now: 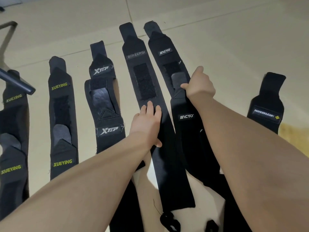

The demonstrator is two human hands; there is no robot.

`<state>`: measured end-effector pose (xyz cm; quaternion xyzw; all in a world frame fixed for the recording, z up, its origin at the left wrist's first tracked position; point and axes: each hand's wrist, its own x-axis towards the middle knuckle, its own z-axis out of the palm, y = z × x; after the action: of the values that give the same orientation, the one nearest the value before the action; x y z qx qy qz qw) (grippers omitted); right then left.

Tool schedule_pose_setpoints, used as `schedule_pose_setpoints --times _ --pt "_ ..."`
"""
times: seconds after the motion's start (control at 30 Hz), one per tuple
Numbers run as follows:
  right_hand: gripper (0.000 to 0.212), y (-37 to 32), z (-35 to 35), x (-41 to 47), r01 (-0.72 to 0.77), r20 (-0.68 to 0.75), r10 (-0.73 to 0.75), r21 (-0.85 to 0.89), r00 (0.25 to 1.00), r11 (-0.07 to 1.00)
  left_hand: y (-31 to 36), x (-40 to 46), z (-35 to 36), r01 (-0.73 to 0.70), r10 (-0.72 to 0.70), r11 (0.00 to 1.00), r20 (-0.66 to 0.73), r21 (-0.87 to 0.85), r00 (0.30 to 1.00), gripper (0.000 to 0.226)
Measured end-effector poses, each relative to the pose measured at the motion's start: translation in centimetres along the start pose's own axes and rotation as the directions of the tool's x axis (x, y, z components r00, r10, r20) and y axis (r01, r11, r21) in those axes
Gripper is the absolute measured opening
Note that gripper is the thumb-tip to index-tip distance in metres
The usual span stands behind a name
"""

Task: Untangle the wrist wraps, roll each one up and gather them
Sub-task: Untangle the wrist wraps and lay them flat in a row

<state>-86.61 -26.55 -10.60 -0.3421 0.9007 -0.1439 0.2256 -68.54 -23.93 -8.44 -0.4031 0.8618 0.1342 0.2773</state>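
All the wraps are black on a cream tiled floor (217, 39). The BOKEERSI wrap (145, 84) carries pale grey lettering and a darker fuzzy patch. Just right of it, the IIACYO wrap (168, 52) shows white lettering. Left of it, the XTEP wrap (103, 91) has white logos and a grey sheen; farther left, the XUEYING wraps (61, 104) bear yellow-green lettering. Far right, the MANUEKLEAR wrap (267, 104) has white lettering and what looks like a yellow diamond.

Both arms stretched forward; left hand (147, 124) flat, fingers straight, palm down; right hand (199, 86) curled, pinching.
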Motion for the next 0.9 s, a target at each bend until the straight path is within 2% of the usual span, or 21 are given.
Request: schedule_pose_setpoints --times 0.1,0.2,0.23,0.3,0.33,0.4,0.47,0.5,0.53,0.6,0.63,0.67,0.7,0.77,0.83,0.9 --pt "0.028 0.8 0.2 -0.7 0.112 -0.045 -0.116 -0.078 0.992 0.991 0.0 0.0 0.1 0.010 -0.009 1.000 0.018 -0.020 1.000 0.120" --pt "0.028 3.2 0.4 -2.4 0.378 -0.020 -0.378 -0.037 0.925 0.925 -0.1 0.2 -0.1 0.034 -0.033 0.999 0.039 -0.023 0.999 0.121" --pt "0.031 4.3 0.2 -3.3 0.471 0.008 -0.471 -0.045 0.882 0.881 -0.1 0.3 -0.1 0.045 -0.044 0.999 0.043 -0.014 0.998 0.121" --pt "0.048 6.3 -0.4 -5.3 0.576 0.176 -0.548 -0.257 0.818 0.776 0.3 0.5 -0.2 0.075 -0.075 0.997 0.044 0.000 0.996 0.121" --pt "0.058 7.1 -0.6 -6.1 0.565 0.268 -0.498 -0.359 0.825 0.743 0.6 0.5 -0.2 0.093 -0.093 0.996 0.039 0.014 0.995 0.121" --pt "0.067 7.6 -0.9 -6.9 0.461 0.348 -0.327 -0.440 0.879 0.771 1.2 0.4 -0.3 0.136 -0.138 0.989 0.027 0.064 0.990 0.122" --pt "0.066 7.1 -1.5 -6.8 0.373 0.404 -0.230 -0.323 0.886 0.870 1.7 -0.3 0.0 0.185 -0.186 0.980 -0.005 0.076 0.983 0.121" --pt "0.064 6.8 -2.0 -6.7 0.321 0.428 -0.211 -0.204 0.879 0.925 1.9 -0.9 0.2 0.202 -0.200 0.977 -0.034 0.064 0.979 0.119" --pt "0.060 6.6 -2.5 -6.7 0.267 0.410 -0.220 -0.060 0.885 0.962 2.1 -1.7 0.4 0.203 -0.199 0.979 -0.077 0.037 0.977 0.114" --pt "0.046 7.0 -3.9 -7.9 0.206 0.220 -0.235 0.149 0.947 0.967 2.4 -3.2 1.5 0.105 -0.111 0.994 -0.197 -0.040 0.974 0.094" --pt "0.039 7.5 -4.9 -9.3 0.209 0.121 -0.234 0.193 0.965 0.959 2.6 -3.9 2.3 -0.016 -0.004 0.997 -0.275 -0.071 0.961 0.080" --pt "0.039 8.3 -5.6 -11.0 0.207 0.091 -0.230 0.212 0.969 0.955 3.0 -4.6 3.1 -0.158 0.119 0.984 -0.344 -0.087 0.931 0.069" --pt "0.046 9.2 -6.2 -12.9 0.213 0.137 -0.244 0.206 0.960 0.955 3.5 -5.0 4.1 -0.276 0.208 0.954 -0.412 -0.113 0.887 0.060" --pt "0.056 11.1 -6.7 -16.7 0.259 0.367 -0.277 0.099 0.888 0.961 4.5 -5.6 5.9 -0.391 0.270 0.898 -0.450 -0.200 0.851 0.055" --pt "0.052 12.5 -6.1 -19.0 0.380 0.539 -0.263 -0.118 0.801 0.917 6.0 -6.5 6.0 -0.381 0.269 0.871 -0.347 -0.311 0.899 0.059" --pt "0.036 13.3 -5.2 -19.8 0.391 0.537 -0.224 -0.219 0.813 0.894 6.9 -6.9 5.6 -0.278 0.229 0.872 -0.166 -0.403 0.959 0.060"
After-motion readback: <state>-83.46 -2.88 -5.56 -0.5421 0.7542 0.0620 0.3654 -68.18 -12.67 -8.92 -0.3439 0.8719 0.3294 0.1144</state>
